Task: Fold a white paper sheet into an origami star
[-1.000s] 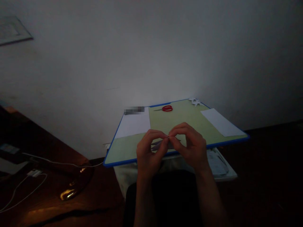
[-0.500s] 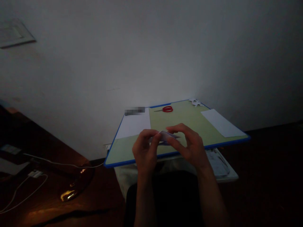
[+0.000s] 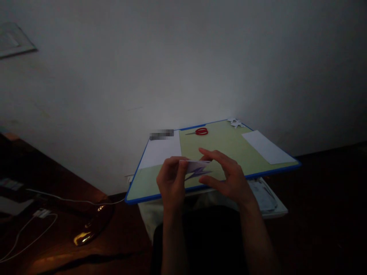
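Note:
A small folded paper (image 3: 196,166), white to pale purple with pointed flaps, is held above the near edge of the green board. My left hand (image 3: 173,182) pinches its left end between thumb and fingers. On the other side my right hand (image 3: 226,172) has its thumb and fingers spread apart around the paper's right end, and I see no grip there. Behind the hands, red-handled scissors (image 3: 201,131) lie on the board, with a white paper sheet (image 3: 162,151) to their left.
The green board (image 3: 220,141) has a blue rim and stands against the wall. Small folded white paper pieces (image 3: 235,122) lie at its far right corner, and another white sheet (image 3: 266,147) on its right side. A white tray (image 3: 266,198) juts out below. Cables (image 3: 77,200) run at left.
My right thumb and fingers have come off the folded paper and spread apart. The paper has turned in my left hand, showing more of its flaps.

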Tool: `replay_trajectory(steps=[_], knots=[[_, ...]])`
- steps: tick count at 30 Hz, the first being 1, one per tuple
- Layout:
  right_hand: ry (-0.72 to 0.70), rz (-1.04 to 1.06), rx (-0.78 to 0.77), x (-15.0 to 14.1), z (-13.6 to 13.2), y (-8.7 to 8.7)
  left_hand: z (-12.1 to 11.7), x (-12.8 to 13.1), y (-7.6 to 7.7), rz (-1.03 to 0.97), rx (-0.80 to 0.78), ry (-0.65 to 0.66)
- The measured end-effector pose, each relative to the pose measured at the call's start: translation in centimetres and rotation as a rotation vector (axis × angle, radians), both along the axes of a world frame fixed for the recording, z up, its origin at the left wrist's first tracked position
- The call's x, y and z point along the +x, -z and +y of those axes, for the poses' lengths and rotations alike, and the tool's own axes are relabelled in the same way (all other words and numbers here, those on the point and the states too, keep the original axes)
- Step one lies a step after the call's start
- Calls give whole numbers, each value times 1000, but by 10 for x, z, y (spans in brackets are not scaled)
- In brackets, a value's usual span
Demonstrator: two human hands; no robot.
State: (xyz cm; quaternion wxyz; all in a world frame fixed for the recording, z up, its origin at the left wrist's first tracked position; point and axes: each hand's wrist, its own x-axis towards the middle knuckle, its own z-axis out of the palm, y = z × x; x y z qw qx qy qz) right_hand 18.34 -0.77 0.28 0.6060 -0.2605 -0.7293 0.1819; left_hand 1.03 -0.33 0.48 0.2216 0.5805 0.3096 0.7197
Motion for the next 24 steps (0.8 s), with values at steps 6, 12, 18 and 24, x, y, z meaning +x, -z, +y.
replay_trajectory(steps=[6,12,18,24], knots=[[21,88,64,-3,3,3,-1,-1,2,-18,-56,77],[35,176,51,-7,1,0,-7,2,-3,20,-50,160],[40,201,59,-8,1,-1,-7,0,-3,30,-40,193],[78,171,100,-8,-2,-3,-11,-1,-8,219,20,128]])
